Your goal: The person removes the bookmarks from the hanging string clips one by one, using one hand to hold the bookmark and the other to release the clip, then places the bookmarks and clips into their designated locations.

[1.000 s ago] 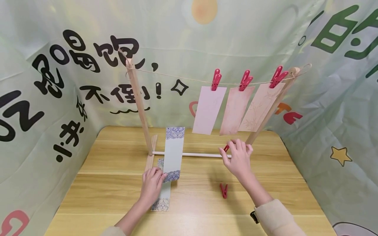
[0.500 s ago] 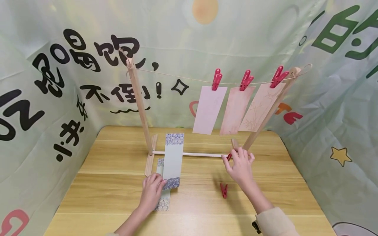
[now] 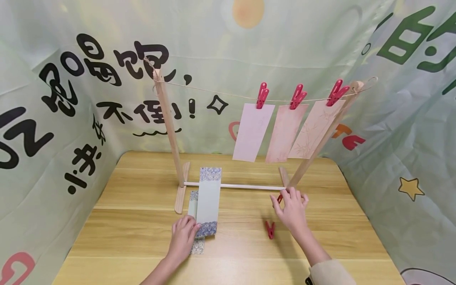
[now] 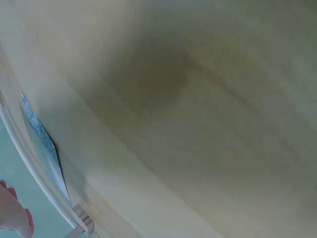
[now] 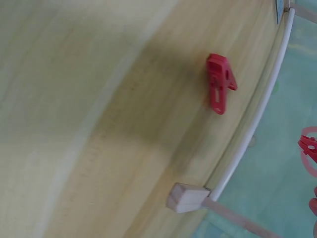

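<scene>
In the head view my left hand (image 3: 184, 238) pinches the lower left edge of a pale paper card (image 3: 209, 200) with blue patterned ends. Partly under it, a similar card (image 3: 192, 206) lies on the table. My right hand (image 3: 293, 209) holds a red clothespin (image 3: 280, 198) between thumb and fingers, near the stand's right foot. Another red clothespin (image 3: 270, 230) lies on the tabletop just below that hand; the right wrist view shows this loose clothespin (image 5: 218, 84) too. At the left wrist view's edge, only part of my left hand (image 4: 14, 213) appears.
A wooden stand with a left post (image 3: 166, 126), right post (image 3: 317, 146) and white crossbar (image 3: 246, 187) spans the table (image 3: 142, 237). From its string (image 3: 213, 92) hang a lilac card (image 3: 253, 132) and two pinkish cards (image 3: 287, 133), each under a red clothespin. Printed cloth surrounds the table.
The held card has come down towards the table with my left hand. My right hand, still holding its clothespin, has moved lower and slightly right.
</scene>
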### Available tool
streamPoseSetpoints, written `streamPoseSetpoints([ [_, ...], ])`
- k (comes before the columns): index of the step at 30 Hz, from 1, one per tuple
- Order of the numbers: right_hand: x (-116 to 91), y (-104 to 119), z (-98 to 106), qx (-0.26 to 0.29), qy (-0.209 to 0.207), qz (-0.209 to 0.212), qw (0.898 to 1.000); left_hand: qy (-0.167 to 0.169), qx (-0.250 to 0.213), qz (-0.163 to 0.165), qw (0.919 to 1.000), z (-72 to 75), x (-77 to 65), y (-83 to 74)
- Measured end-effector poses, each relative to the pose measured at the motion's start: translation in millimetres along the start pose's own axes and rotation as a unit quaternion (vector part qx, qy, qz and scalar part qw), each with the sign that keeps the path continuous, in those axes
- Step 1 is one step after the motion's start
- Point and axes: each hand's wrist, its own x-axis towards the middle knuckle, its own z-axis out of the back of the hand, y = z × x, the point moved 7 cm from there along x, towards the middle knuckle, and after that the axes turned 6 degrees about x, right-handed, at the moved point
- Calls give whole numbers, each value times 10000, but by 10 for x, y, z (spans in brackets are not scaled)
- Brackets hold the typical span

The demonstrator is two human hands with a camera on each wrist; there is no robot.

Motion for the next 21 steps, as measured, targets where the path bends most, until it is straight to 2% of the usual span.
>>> streamPoseSetpoints([
  [12,-211,-191,-106,-237,424,-526,9974,21,-39,59,10000,-35,-155,61],
  [21,-344,-281,-155,-352,460,-675,9960,25,60,110,9999,-60,-286,91],
])
